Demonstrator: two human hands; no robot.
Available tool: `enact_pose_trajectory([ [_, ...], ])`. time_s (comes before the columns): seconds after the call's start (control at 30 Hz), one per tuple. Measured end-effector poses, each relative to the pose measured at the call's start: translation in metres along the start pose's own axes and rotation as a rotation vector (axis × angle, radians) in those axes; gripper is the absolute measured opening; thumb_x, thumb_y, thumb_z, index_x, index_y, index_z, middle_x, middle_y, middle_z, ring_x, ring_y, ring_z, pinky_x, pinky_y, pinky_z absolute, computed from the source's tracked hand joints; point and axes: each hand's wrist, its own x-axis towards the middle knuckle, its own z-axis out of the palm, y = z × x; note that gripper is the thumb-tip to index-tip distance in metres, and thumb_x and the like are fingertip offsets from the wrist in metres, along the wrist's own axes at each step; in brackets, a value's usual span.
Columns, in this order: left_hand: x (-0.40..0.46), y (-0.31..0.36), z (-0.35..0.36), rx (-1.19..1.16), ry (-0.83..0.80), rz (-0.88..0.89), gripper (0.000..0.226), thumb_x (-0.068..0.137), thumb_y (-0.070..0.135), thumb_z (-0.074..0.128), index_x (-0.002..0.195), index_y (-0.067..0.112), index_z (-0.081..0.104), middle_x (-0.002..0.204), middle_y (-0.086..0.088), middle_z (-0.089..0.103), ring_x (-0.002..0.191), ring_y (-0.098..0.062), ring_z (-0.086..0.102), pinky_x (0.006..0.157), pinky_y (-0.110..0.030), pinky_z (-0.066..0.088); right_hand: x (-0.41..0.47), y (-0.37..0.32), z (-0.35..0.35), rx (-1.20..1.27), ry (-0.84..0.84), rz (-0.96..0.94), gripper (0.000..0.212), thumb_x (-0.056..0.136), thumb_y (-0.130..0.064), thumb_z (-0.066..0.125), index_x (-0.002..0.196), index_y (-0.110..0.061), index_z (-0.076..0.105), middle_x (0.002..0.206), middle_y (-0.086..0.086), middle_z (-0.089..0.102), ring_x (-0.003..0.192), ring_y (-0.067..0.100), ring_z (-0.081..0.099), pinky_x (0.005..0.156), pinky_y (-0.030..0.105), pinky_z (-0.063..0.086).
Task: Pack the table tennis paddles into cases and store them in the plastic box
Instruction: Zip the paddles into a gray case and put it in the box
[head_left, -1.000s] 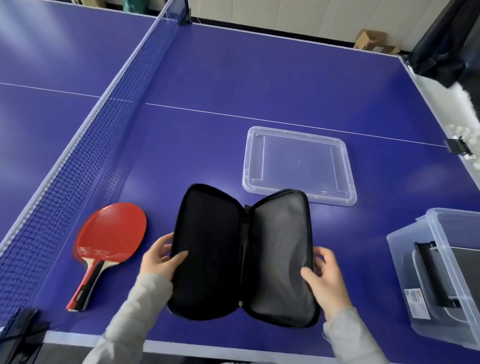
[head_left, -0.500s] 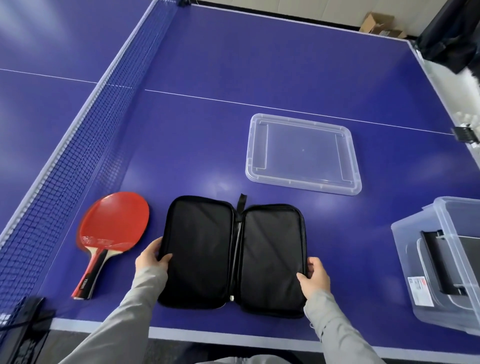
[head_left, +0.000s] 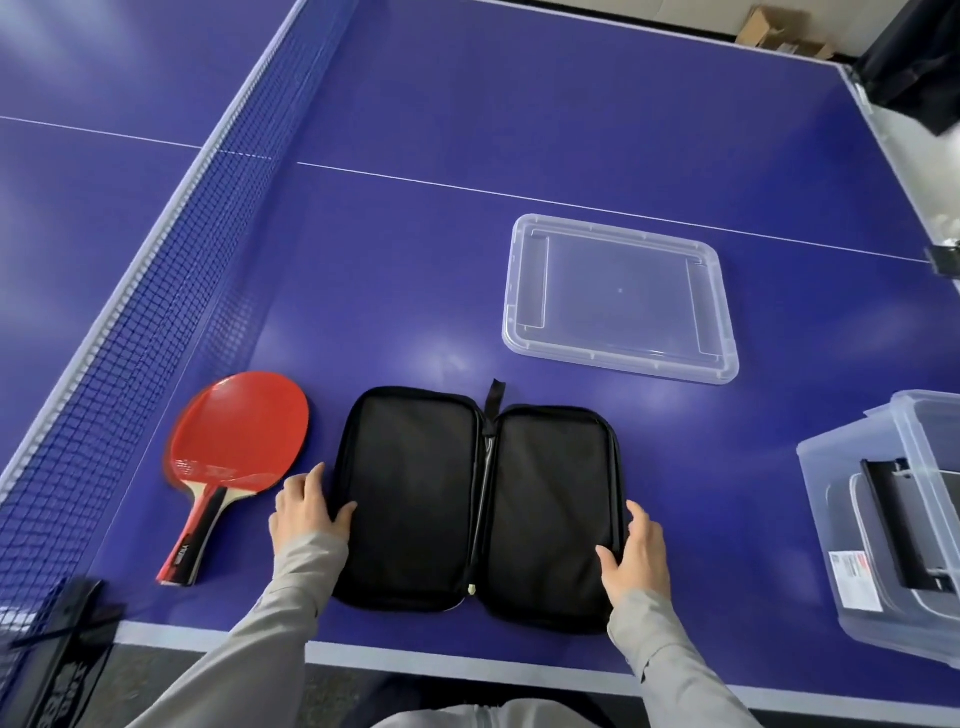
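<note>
Little text is seen, none readable. White lettering is printed on the paddle handle (head_left: 183, 556), just left of the left hand (head_left: 306, 512); too small and blurred to be made out. A white sticker (head_left: 852, 581) with red marking and fine print is stuck on the clear plastic box (head_left: 831, 525), well right of the right hand (head_left: 636, 558); illegible. White print on the net post (head_left: 62, 696) is cut off, unreadable.

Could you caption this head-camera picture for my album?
Both hands flatten an open black case beside a red paddle.
</note>
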Motion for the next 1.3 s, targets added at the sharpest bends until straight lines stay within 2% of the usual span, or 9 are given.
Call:
enact_pose_trajectory([
  [0.13, -0.007, -0.022, -0.015, -0.004, 0.242, 0.108, 0.064, 0.073, 0.017, 0.077, 0.13, 0.005, 0.051, 0.125, -0.019, 0.049, 0.116, -0.041, 0.044, 0.089, -0.054, 0.035, -0.006, 0.009, -0.003, 0.01, -0.028, -0.055, 0.063, 0.082, -0.009, 0.068, 0.138, -0.008, 0.039, 0.133, 0.014, 0.044, 0.125, 0.032, 0.044, 0.096, 0.041, 0.044],
  [0.2, -0.005, -0.043, -0.027, -0.009, 0.378, 0.058, 0.063, 0.072, 0.016, 0.079, 0.127, 0.003, 0.052, 0.125, -0.023, 0.049, 0.113, -0.045, 0.044, 0.087, -0.058, 0.035, -0.009, 0.014, -0.004, 0.034, -0.03, -0.044, 0.062, 0.081, -0.008, 0.069, 0.137, -0.006, 0.041, 0.133, 0.016, 0.045, 0.124, 0.033, 0.044, 0.098, 0.042, 0.043],
  [0.27, 0.0, -0.066, -0.039, -0.021, 0.425, -0.032, 0.061, 0.074, 0.024, 0.076, 0.125, 0.004, 0.051, 0.125, -0.025, 0.048, 0.113, -0.048, 0.043, 0.088, -0.061, 0.035, -0.011, 0.017, -0.004, 0.055, -0.028, -0.027, 0.061, 0.08, -0.005, 0.07, 0.135, -0.003, 0.043, 0.131, 0.019, 0.046, 0.122, 0.035, 0.045, 0.101, 0.043, 0.042],
  [0.33, 0.009, -0.085, -0.05, -0.022, 0.375, -0.134, 0.06, 0.076, 0.034, 0.07, 0.126, 0.007, 0.049, 0.126, -0.025, 0.047, 0.116, -0.047, 0.041, 0.092, -0.062, 0.033, -0.013, 0.019, -0.004, 0.058, -0.029, -0.013, 0.061, 0.079, -0.003, 0.071, 0.134, -0.002, 0.044, 0.13, 0.02, 0.046, 0.12, 0.036, 0.047, 0.101, 0.044, 0.041],
  [0.4, 0.017, -0.096, -0.057, -0.005, 0.27, -0.225, 0.065, 0.076, 0.037, 0.074, 0.128, 0.011, 0.046, 0.127, -0.024, 0.048, 0.119, -0.045, 0.041, 0.097, -0.06, 0.031, -0.016, 0.02, -0.003, 0.057, -0.029, -0.007, 0.061, 0.079, -0.003, 0.071, 0.133, -0.001, 0.045, 0.13, 0.021, 0.046, 0.118, 0.036, 0.048, 0.102, 0.044, 0.041],
  [0.53, 0.025, -0.105, -0.059, -0.004, 0.119, -0.258, 0.062, 0.073, 0.038, 0.077, 0.122, 0.009, 0.054, 0.118, -0.022, 0.053, 0.116, -0.043, 0.045, 0.096, -0.057, 0.036, -0.021, 0.014, -0.001, 0.039, -0.029, 0.02, 0.061, 0.08, -0.004, 0.07, 0.135, -0.003, 0.043, 0.132, 0.019, 0.044, 0.12, 0.035, 0.047, 0.102, 0.044, 0.041],
  [0.87, 0.032, -0.117, -0.058, -0.152, 0.185, -0.236, 0.032, 0.072, 0.017, 0.073, 0.1, 0.004, 0.067, 0.092, -0.02, 0.06, 0.093, -0.044, 0.055, 0.08, -0.051, 0.048, -0.032, 0.0, -0.001, -0.079, -0.058, 0.038, 0.066, 0.084, -0.007, 0.065, 0.142, -0.008, 0.034, 0.141, 0.014, 0.037, 0.129, 0.031, 0.042, 0.103, 0.04, 0.04],
  [1.07, 0.032, -0.121, -0.054, -0.239, 0.215, -0.25, 0.023, 0.075, 0.018, 0.071, 0.092, 0.005, 0.065, 0.093, -0.02, 0.06, 0.094, -0.042, 0.054, 0.084, -0.051, 0.045, -0.035, -0.005, -0.001, -0.131, -0.08, 0.059, 0.069, 0.085, -0.007, 0.064, 0.145, -0.01, 0.029, 0.143, 0.014, 0.035, 0.132, 0.03, 0.039, 0.104, 0.039, 0.038],
  [1.3, 0.022, -0.105, -0.058, -0.314, 0.207, -0.238, 0.021, 0.076, 0.028, 0.073, 0.081, 0.011, 0.062, 0.084, -0.012, 0.06, 0.084, -0.037, 0.057, 0.078, -0.047, 0.047, -0.035, -0.005, 0.0, -0.13, -0.098, 0.064, 0.071, 0.085, -0.008, 0.065, 0.146, -0.01, 0.027, 0.143, 0.016, 0.035, 0.132, 0.031, 0.037, 0.106, 0.04, 0.037],
])
